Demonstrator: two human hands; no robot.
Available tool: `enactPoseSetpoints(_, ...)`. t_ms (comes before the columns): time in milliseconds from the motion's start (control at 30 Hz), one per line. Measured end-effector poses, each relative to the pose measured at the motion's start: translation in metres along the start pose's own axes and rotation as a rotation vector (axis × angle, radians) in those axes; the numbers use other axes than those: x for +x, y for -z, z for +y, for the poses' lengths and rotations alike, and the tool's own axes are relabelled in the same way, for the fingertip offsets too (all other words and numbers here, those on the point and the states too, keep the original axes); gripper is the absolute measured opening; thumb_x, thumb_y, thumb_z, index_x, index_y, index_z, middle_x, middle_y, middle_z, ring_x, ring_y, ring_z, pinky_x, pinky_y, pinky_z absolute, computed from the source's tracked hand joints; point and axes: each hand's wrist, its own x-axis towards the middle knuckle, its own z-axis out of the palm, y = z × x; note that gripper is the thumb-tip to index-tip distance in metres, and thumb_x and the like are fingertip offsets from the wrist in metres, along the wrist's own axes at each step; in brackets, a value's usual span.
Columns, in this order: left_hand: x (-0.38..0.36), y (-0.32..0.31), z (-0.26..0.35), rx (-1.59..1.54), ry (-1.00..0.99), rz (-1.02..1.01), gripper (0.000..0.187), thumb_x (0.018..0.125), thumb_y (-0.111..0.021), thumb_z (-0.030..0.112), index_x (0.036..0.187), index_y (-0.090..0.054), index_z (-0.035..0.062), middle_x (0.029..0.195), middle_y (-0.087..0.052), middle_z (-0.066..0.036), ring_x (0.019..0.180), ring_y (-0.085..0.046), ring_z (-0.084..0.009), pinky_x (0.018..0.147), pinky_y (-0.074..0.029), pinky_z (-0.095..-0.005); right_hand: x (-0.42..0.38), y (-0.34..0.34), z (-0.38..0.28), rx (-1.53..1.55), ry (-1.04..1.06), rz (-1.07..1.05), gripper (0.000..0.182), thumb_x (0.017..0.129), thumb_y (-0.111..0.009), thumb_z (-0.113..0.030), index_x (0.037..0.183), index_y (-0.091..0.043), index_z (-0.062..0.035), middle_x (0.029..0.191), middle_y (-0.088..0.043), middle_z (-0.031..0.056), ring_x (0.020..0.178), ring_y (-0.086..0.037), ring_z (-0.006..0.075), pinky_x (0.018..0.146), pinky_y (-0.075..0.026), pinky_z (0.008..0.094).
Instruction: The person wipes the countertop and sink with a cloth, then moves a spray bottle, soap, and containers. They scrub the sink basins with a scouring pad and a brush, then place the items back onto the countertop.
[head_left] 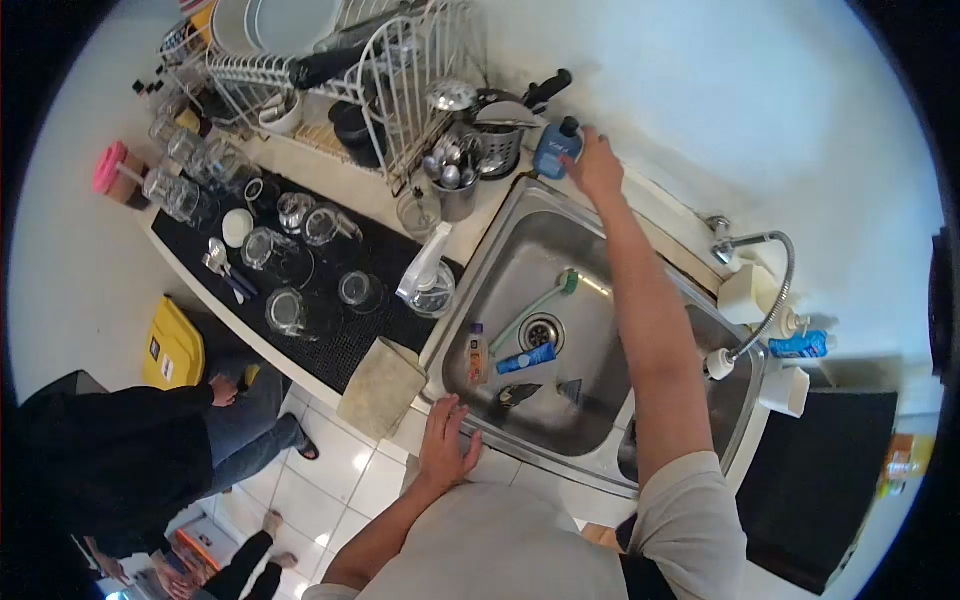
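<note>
My right hand [597,172] is at the back left corner of the sink, its thumb and fingers around the right side of a dark blue bottle [552,152] with a black cap. The bottle stands upright on the counter. At the sink's front left edge, my left hand [447,445] has its fingers apart and holds nothing. Inside the left basin [510,235] lie a green brush [540,310], a clear bottle with an orange label [477,355], a blue tube [526,359] and two small dark items [519,394] near the drain.
Glass jars [277,254] and a clear pitcher [430,285] stand on a black mat left of the sink. Behind are a dish rack [400,90] and a cutlery holder [457,200]. A hose faucet [785,260] rises at right. Other people [120,450] are at lower left.
</note>
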Motion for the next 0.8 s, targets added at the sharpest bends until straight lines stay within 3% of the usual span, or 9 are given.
enactPoseSetpoints(133, 0.0, -0.002, -0.002, 0.006, 0.025, -0.015, 0.049, 0.08, -0.072, 0.014, 0.121, -0.051, -0.003, 0.134, -0.047, -0.024, 0.125, -0.048, -0.0433, 0.109, -0.037, -0.0539, 0.038, -0.021, 0.02, -0.046, 0.128, -0.139, 0.057, 0.081, -0.076, -0.031, 0.126, -0.051, -0.0056, 0.11, -0.065, 0.0207, 0.102, -0.065, 0.0397, 0.085, -0.053, 0.0493)
enactPoseSetpoints(300, -0.001, -0.002, -0.004, 0.008, 0.035, -0.035, 0.047, 0.08, -0.073, 0.014, 0.12, -0.054, -0.0024, 0.135, -0.047, -0.023, 0.127, -0.047, -0.0419, 0.11, -0.036, -0.0545, 0.051, -0.024, 0.048, -0.047, 0.298, -0.158, 0.052, 0.078, -0.078, -0.026, 0.12, -0.056, -0.0049, 0.105, -0.068, 0.0216, 0.1, -0.065, 0.041, 0.085, -0.052, 0.0497)
enactPoseSetpoints(433, 0.0, -0.003, -0.004, -0.003, 0.029, -0.051, 0.047, 0.08, -0.073, 0.014, 0.12, -0.054, -0.0026, 0.135, -0.047, -0.023, 0.128, -0.047, -0.0418, 0.11, -0.035, -0.0548, 0.049, -0.019, 0.058, 0.053, 0.315, -0.155, 0.048, 0.078, -0.077, -0.022, 0.118, -0.058, -0.0048, 0.105, -0.068, 0.0213, 0.101, -0.064, 0.0426, 0.087, -0.051, 0.0493)
enactPoseSetpoints(533, 0.0, -0.001, -0.004, 0.011, 0.026, -0.066, 0.048, 0.08, -0.073, 0.014, 0.12, -0.053, -0.0025, 0.135, -0.047, -0.023, 0.128, -0.046, -0.042, 0.11, -0.035, -0.0552, 0.063, -0.019, 0.063, 0.103, 0.238, -0.317, 0.051, 0.076, -0.078, -0.022, 0.119, -0.058, -0.0045, 0.106, -0.068, 0.0214, 0.103, -0.063, 0.0422, 0.088, -0.051, 0.0484)
enactPoseSetpoints(633, -0.001, -0.002, -0.005, 0.015, 0.026, -0.064, 0.048, 0.08, -0.073, 0.014, 0.12, -0.053, -0.0025, 0.136, -0.047, -0.023, 0.128, -0.046, -0.0419, 0.111, -0.035, -0.0551, 0.074, -0.025, 0.071, 0.053, 0.196, -0.349, 0.054, 0.075, -0.079, -0.023, 0.122, -0.058, -0.0059, 0.108, -0.068, 0.0207, 0.104, -0.064, 0.0411, 0.089, -0.051, 0.0474)
enactPoseSetpoints(733, -0.001, -0.003, -0.006, 0.016, 0.022, -0.045, 0.048, 0.08, -0.073, 0.014, 0.12, -0.053, -0.0026, 0.136, -0.047, -0.023, 0.128, -0.047, -0.0417, 0.111, -0.035, -0.0548, 0.073, -0.023, 0.075, 0.074, 0.333, -0.278, 0.058, 0.073, -0.081, -0.024, 0.123, -0.058, -0.0053, 0.109, -0.068, 0.021, 0.104, -0.064, 0.0404, 0.09, -0.051, 0.0467)
enactPoseSetpoints(800, -0.002, -0.003, -0.005, 0.016, 0.031, -0.045, 0.048, 0.08, -0.073, 0.014, 0.12, -0.053, -0.0026, 0.135, -0.047, -0.023, 0.127, -0.047, -0.0418, 0.111, -0.035, -0.0546, 0.064, -0.014, 0.069, 0.061, 0.317, -0.256, 0.058, 0.073, -0.081, -0.024, 0.122, -0.057, -0.005, 0.111, -0.067, 0.021, 0.105, -0.063, 0.0404, 0.09, -0.051, 0.0467)
